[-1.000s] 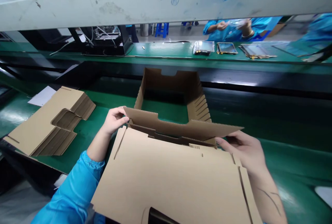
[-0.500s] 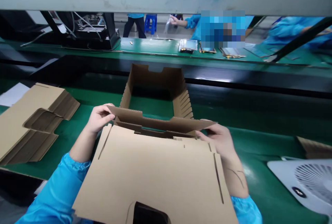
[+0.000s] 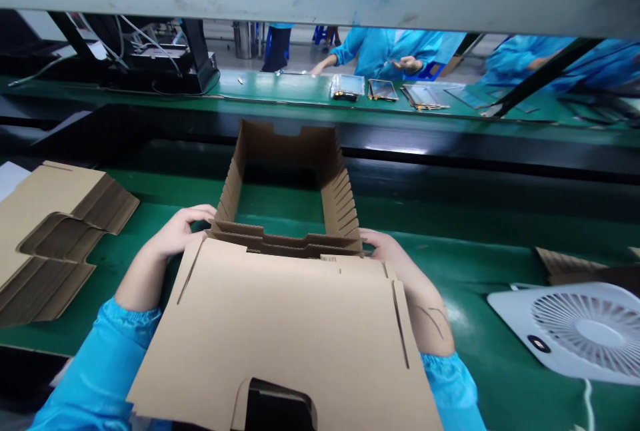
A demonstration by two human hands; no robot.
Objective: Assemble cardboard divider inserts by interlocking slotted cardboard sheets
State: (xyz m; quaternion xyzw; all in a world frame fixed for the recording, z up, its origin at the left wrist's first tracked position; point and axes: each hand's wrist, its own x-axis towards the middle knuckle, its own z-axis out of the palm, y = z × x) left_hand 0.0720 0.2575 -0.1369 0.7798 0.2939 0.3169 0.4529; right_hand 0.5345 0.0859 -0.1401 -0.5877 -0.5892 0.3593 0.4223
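Observation:
A brown cardboard frame (image 3: pixel 342 199) with slotted side walls stands on the green bench, without a bottom. Across its near end runs a notched cardboard panel (image 3: pixel 285 242), low between the side walls, close to another notched piece. At the panel's left end my left hand (image 3: pixel 181 231) is closed, its fingertips partly hidden behind the cardboard. My right hand (image 3: pixel 387 248) grips the opposite end, and its fingers are also partly covered. Right in front of me lies a stack of flat cardboard sheets (image 3: pixel 280 318) with slits and a dark cutout, below both hands.
More folded cardboard sheets (image 3: pixel 60 184) are piled at the left. A white fan (image 3: pixel 575 331) sits at the right, with slotted cardboard (image 3: pixel 570 264) behind it. Beyond a dark rail, flat panels (image 3: pixel 383 89) lie on another green bench (image 3: pixel 280 84), where co-workers in blue sleeves sit.
My hands have lowered the notched panel from a tilted position above the frame's near end to between its side walls. The camera view has turned slightly right.

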